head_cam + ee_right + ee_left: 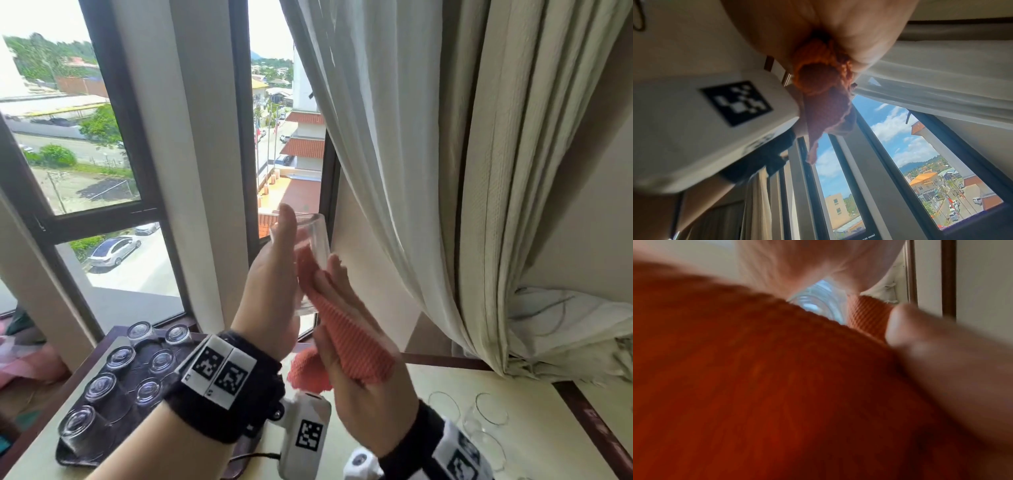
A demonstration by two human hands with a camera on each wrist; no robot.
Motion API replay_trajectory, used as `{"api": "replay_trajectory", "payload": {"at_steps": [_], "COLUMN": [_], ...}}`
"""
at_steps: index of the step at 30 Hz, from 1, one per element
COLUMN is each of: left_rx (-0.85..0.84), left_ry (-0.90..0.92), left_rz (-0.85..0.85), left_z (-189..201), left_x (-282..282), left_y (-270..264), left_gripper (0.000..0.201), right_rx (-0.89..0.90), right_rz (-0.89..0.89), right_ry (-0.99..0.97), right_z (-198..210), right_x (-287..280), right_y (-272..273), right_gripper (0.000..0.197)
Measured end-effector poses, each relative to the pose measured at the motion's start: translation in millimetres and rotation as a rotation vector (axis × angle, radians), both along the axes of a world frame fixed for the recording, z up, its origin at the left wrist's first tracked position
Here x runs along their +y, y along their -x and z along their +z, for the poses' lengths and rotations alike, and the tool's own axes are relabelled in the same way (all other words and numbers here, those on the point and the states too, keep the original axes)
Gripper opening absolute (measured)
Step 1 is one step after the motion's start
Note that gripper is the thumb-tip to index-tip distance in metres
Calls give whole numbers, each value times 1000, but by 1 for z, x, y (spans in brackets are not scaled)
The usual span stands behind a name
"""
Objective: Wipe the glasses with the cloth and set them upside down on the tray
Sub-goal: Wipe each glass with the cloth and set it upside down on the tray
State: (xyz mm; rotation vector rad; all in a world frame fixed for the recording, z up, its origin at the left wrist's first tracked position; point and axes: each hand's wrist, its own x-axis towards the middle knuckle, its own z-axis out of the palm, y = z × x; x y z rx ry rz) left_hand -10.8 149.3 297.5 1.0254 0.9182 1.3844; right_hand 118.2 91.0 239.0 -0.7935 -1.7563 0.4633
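A clear glass is held up in front of the window, and my left hand grips its left side. My right hand holds a coral ribbed cloth and presses it against the glass's lower right side. The left wrist view shows the glass past a blurred mass of cloth. Bunched cloth hangs out of my right hand in the right wrist view. A dark tray at lower left carries several glasses standing upside down.
Upright clear glasses stand on the pale table at lower right. A thick cream curtain hangs close on the right, bunched onto the table. The dark-framed window is straight ahead behind the glass.
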Motion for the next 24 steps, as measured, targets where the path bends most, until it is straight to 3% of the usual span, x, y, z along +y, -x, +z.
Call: {"api": "replay_trajectory", "payload": {"at_steps": [4,8,10,13,18,21,24], "left_rx": [-45,-72,-53,-64,-17,-65,-111], "left_ry": [1,-35,-46,-59,-34,-37,-43], "left_rz": [-60,-100,-72,-44,-94,-185,-148], "left_z": [-3,-7,-4,4,8,0,-6], "left_x": [0,-9,-11,-7,-5,-10,-14], "left_y": [1,-8,-10,-5,-1,-11,-19], "left_gripper": [101,80,81,88,93,87,87], "right_rx": [6,58,98,122,37,55,114], "right_rz": [41,-116,-190,-151,6,-63,-178], "right_ry": [-35,-42,6,125,-74,-126,-98], "right_z": [4,29,30,13,2,22,37], "right_x": [7,22,19,4,-7,8,16], "right_y": [1,-7,-9,-7,1,-2,-9], "right_gripper": [49,43,50,67,49,46,40]}}
